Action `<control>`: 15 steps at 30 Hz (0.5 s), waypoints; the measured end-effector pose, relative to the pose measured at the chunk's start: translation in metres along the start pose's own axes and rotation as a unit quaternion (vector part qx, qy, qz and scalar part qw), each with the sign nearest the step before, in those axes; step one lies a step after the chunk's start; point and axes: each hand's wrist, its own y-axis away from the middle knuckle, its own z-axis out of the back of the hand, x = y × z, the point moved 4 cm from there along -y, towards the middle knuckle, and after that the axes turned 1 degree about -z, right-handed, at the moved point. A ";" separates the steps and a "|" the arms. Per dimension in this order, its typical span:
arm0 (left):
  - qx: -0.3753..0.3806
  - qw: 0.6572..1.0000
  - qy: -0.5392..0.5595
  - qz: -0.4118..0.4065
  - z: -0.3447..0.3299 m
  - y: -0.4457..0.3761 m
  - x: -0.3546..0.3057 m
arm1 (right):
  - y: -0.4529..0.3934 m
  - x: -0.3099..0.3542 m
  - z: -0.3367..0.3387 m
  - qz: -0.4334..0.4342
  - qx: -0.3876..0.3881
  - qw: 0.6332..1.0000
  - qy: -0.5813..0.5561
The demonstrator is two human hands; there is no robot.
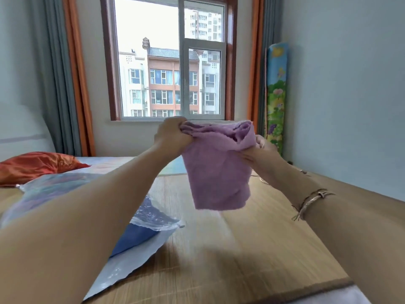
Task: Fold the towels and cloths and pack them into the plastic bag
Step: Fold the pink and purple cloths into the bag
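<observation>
Left grip [173, 133] and right grip [259, 150] pinching top corners of purple towel [219, 172], held up above bed mat [241, 238]. Mid-fold, likely. Next: halve again, slide into plastic bag [140, 227] at left.

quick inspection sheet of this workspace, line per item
surface: bamboo mat over the bed
job's things: purple towel held up off the mat, partly folded; plastic bag lying flat at left, something blue inside
clutter: orange pillow far left
hands: left hand grips the towel's top corner; right hand holds its right edge
cables: nothing seen
surroundings: window, curtains, rolled play mat in the corner
</observation>
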 end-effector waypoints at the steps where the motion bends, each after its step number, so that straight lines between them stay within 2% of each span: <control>1: -0.005 0.999 0.021 -0.027 0.000 0.001 -0.005 | -0.001 0.002 0.003 0.021 -0.008 1.000 0.001; 4: 0.029 0.998 0.031 -0.056 -0.009 0.019 -0.002 | 0.005 -0.014 0.010 0.025 0.002 0.999 0.027; 8: 0.114 0.991 -0.048 -0.057 -0.043 0.071 0.047 | 0.051 -0.064 0.018 -0.037 0.081 0.981 0.171; 10: 0.202 0.977 -0.051 -0.036 -0.064 0.111 0.073 | 0.085 -0.097 0.024 -0.091 0.125 0.963 0.221; 13: 0.351 0.932 -0.072 -0.048 -0.088 0.173 0.093 | 0.122 -0.135 0.033 -0.102 0.192 0.940 0.265; 15: 0.394 0.912 -0.096 -0.058 -0.091 0.193 0.093 | 0.132 -0.148 0.037 -0.120 0.204 0.936 0.262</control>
